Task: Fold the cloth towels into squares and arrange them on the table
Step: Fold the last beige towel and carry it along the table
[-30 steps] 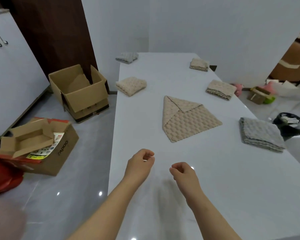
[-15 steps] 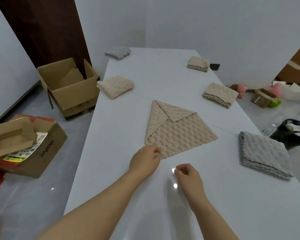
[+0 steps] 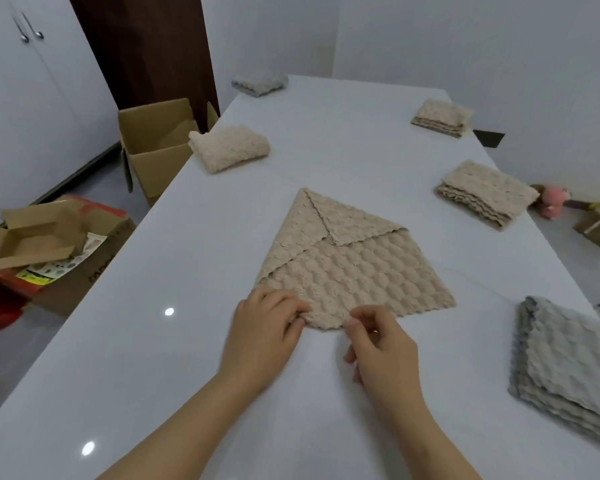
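Two grips, left hand point(image 3: 267, 327) and right hand point(image 3: 378, 344), pinch the near corner of the beige bubble-textured cloth towel point(image 3: 354, 271); lift evenly, landing its tip where the flaps meet.

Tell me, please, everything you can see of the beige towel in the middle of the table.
The beige towel is a bubbly-textured cloth lying flat on the white table, turned like a diamond. Two corners are folded inward, overlapping like envelope flaps. The left hand and right hand pinch its near corner.
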The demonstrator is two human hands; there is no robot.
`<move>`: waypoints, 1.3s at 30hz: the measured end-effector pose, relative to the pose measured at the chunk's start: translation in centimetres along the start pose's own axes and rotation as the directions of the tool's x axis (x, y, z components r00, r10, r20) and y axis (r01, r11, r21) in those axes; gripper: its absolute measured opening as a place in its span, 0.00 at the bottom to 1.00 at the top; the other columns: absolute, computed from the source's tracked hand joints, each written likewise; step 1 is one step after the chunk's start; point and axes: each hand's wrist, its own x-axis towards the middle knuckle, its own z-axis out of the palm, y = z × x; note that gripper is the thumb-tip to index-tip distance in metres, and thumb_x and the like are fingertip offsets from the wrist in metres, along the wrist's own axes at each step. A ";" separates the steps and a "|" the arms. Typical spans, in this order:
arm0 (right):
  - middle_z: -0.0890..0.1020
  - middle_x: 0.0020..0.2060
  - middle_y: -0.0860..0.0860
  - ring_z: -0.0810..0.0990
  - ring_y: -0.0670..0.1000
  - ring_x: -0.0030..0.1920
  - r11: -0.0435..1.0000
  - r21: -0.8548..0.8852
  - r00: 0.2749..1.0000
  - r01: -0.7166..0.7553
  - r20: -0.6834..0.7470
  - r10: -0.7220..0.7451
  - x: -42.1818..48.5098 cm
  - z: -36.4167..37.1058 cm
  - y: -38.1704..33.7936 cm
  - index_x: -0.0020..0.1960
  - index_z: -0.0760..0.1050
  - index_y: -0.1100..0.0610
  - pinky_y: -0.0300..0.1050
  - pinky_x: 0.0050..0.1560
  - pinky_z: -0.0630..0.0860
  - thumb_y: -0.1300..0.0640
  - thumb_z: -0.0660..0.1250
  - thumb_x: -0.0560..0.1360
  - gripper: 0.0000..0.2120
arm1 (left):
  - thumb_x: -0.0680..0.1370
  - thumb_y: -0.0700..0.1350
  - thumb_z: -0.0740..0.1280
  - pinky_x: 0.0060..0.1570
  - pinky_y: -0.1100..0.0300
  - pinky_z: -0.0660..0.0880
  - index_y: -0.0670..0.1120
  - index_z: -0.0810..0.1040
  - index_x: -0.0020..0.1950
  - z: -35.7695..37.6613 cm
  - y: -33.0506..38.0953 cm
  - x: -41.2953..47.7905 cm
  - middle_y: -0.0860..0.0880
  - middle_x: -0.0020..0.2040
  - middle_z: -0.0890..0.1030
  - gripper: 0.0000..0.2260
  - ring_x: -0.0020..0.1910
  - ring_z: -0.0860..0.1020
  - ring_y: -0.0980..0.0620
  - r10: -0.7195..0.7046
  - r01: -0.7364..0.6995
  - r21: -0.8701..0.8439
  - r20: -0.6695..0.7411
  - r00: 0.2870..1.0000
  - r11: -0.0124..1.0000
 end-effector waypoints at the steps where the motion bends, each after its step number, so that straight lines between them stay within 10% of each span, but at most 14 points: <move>1: 0.80 0.34 0.47 0.76 0.43 0.28 0.996 -0.040 0.997 0.081 -0.015 -0.082 -0.2 0.2 0.4 0.42 0.74 0.47 0.35 0.29 0.72 0.59 0.63 0.76 0.08 | 0.72 0.53 0.56 0.46 0.59 0.66 0.54 0.80 0.47 0.2 -0.1 -0.2 0.58 0.46 0.81 0.13 0.51 0.68 0.58 0.021 -0.021 0.010 -0.037 0.999 1.000; 10: 0.76 0.38 0.41 0.75 0.44 0.39 0.877 -0.296 0.923 0.379 0.046 -0.383 -1.4 0.5 1.6 0.52 0.73 0.48 0.42 0.43 0.71 0.55 0.61 0.76 0.06 | 0.76 0.46 0.63 0.57 0.54 0.68 0.51 0.79 0.54 -0.6 0.5 -1.8 0.52 0.55 0.79 0.09 0.59 0.71 0.49 -0.008 0.007 0.026 0.015 1.000 1.000; 15: 0.75 0.58 0.48 0.71 0.52 0.60 0.668 -0.599 0.839 0.441 0.012 -0.543 -4.9 0.3 3.2 0.58 0.74 0.52 0.46 0.57 0.65 0.56 0.61 0.75 0.13 | 0.78 0.47 0.61 0.56 0.56 0.65 0.53 0.78 0.56 -2.0 1.3 -6.6 0.53 0.57 0.78 0.10 0.60 0.70 0.50 -0.041 0.040 0.084 0.009 0.999 0.996; 20: 0.71 0.64 0.43 0.65 0.50 0.66 0.486 -0.742 0.858 0.461 0.232 -0.459 -8.6 0.0 4.1 0.62 0.71 0.46 0.47 0.65 0.57 0.46 0.56 0.77 0.15 | 0.76 0.46 0.59 0.59 0.54 0.62 0.56 0.77 0.50 -4.5 2.6 -11.7 0.59 0.52 0.78 0.09 0.58 0.71 0.56 -0.088 0.085 0.094 0.034 0.996 0.992; 24: 0.77 0.48 0.44 0.72 0.49 0.53 0.476 -0.727 0.840 0.495 0.260 -0.477 -11.3 -0.2 3.2 0.52 0.75 0.48 0.45 0.58 0.65 0.43 0.54 0.78 0.14 | 0.75 0.45 0.55 0.57 0.53 0.67 0.52 0.72 0.41 -7.0 2.8 -15.0 0.55 0.30 0.74 0.07 0.37 0.72 0.57 -0.132 0.140 -0.126 0.072 0.989 0.982; 29: 0.75 0.31 0.42 0.73 0.41 0.34 0.584 -0.585 0.826 0.564 0.376 -0.421 -12.7 -0.5 1.5 0.49 0.76 0.48 0.42 0.37 0.71 0.43 0.56 0.78 0.13 | 0.79 0.51 0.56 0.50 0.58 0.67 0.53 0.71 0.53 -8.4 2.5 -15.6 0.54 0.35 0.78 0.07 0.40 0.77 0.51 -0.143 0.156 0.044 -0.221 0.965 0.987; 32: 0.78 0.34 0.42 0.76 0.44 0.36 0.613 -0.550 0.820 0.567 0.303 -0.486 -11.2 -0.4 0.2 0.48 0.76 0.49 0.45 0.41 0.74 0.46 0.58 0.77 0.11 | 0.79 0.49 0.57 0.51 0.60 0.62 0.53 0.74 0.55 -8.5 2.7 -13.1 0.54 0.44 0.80 0.08 0.41 0.75 0.53 -0.063 0.123 0.165 -0.331 0.942 0.979; 39: 0.78 0.55 0.47 0.73 0.50 0.58 0.548 -0.629 0.823 0.551 0.301 -0.481 -5.1 1.6 -0.3 0.58 0.75 0.50 0.45 0.54 0.71 0.49 0.59 0.76 0.12 | 0.77 0.51 0.61 0.57 0.55 0.71 0.52 0.74 0.59 -4.7 1.5 -7.5 0.53 0.61 0.76 0.12 0.58 0.74 0.51 -0.158 0.158 0.074 0.001 0.987 0.985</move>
